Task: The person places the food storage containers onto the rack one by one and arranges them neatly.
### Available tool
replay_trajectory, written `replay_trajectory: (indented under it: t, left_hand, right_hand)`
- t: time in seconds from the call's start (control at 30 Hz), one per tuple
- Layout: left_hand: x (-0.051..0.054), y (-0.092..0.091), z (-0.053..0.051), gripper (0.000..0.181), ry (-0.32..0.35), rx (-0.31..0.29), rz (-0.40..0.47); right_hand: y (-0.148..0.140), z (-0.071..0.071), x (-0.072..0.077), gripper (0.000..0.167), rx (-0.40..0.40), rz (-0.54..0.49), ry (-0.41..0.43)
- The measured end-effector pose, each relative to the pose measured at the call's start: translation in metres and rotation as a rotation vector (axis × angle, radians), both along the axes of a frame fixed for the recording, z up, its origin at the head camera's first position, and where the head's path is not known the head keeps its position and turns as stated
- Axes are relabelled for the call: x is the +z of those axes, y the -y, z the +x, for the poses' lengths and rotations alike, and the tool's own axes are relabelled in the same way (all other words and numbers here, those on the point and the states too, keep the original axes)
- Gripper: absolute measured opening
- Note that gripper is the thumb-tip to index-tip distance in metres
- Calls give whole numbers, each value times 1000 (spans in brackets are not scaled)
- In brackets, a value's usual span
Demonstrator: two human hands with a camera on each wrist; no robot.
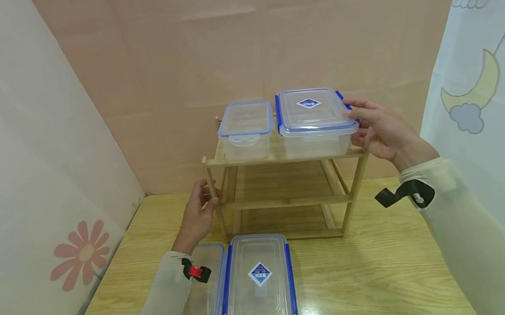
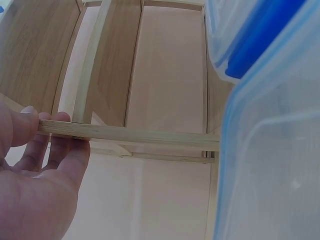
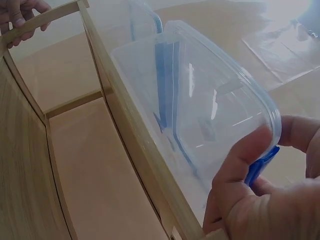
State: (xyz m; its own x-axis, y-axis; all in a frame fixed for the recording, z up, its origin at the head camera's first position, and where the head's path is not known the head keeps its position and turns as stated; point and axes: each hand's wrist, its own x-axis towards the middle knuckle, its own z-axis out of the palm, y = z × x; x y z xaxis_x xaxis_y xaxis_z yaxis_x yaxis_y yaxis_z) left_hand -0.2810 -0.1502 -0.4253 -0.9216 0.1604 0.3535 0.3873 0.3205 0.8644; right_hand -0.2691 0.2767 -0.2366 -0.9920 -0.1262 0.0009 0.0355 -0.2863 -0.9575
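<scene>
Left hand (image 1: 197, 212) grips left front post (image 1: 209, 175) of wooden rack (image 1: 287, 202), apparently for steadying. Right hand (image 1: 383, 129) grips right side of blue-latched clear container (image 1: 314, 116) on top shelf (image 1: 277, 147), likely for position control. Smaller lidded container (image 1: 246, 121) stands beside it, on same shelf.

"BXH" on one upper lid (image 1: 312, 118), one lower lid (image 1: 272, 306)

tan back wall (image 1: 243, 47) | white flower-print left wall (image 1: 14, 130) | moon-print right wall (image 1: 480, 31) | wood-grain table (image 1: 383, 273)
</scene>
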Motion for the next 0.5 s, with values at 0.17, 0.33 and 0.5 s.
replay_trajectory:
  t: [0.17, 0.33, 0.5]
  left_hand:
    - [1, 1, 0, 45, 10, 3, 6]
    - [2, 1, 0, 45, 14, 12, 4]
    - [1, 1, -1, 45, 16, 11, 21]
  right_hand:
    - [-1, 4, -2, 45, 17, 48, -27]
    - [-2, 11, -4, 52, 21, 50, -43]
    - [-3, 17, -6, 52, 17, 55, -66]
